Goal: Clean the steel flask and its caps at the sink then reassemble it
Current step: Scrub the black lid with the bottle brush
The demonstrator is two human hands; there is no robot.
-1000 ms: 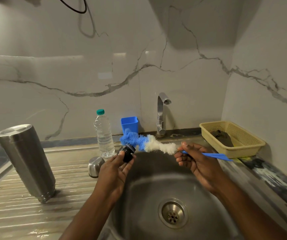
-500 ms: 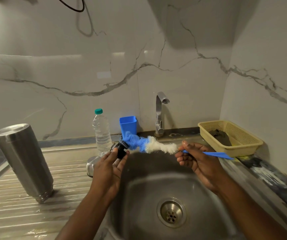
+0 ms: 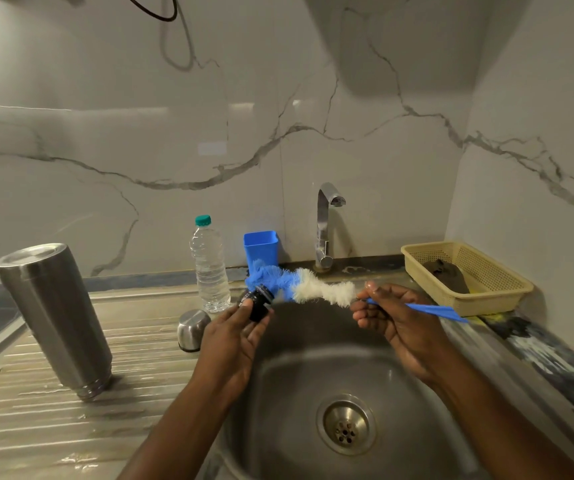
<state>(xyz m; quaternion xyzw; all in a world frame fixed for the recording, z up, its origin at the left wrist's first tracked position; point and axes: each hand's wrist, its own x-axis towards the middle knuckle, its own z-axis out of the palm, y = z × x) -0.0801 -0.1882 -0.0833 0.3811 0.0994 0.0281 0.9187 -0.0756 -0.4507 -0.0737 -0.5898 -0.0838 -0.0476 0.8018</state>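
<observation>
Over the steel sink (image 3: 313, 368), the person's left hand (image 3: 231, 341) holds a small black flask cap (image 3: 257, 304), with the fingertips curled round it. The right hand (image 3: 394, 322) pinches the thin blue handle of a bottle brush (image 3: 313, 289), just behind the fluffy part. The brush's blue tip touches the top of the black cap, and its white part lies between the two hands. The hands are apart, each one closed on its own thing. To the left, the big steel flask (image 3: 55, 317) stands on the wet, ribbed desk (image 3: 53, 431) with its narrow end down, well apart from the hands. A small steel cap (image 3: 192, 329) sits open side down on the desk, just beside the left hand. Behind it stand a clear water bottle (image 3: 209, 268) with a green lid and a blue cup (image 3: 261, 245). The tap (image 3: 325, 226) is at the back of the sink. A yellow basket (image 3: 493, 299) sits on the right with something dark inside.
</observation>
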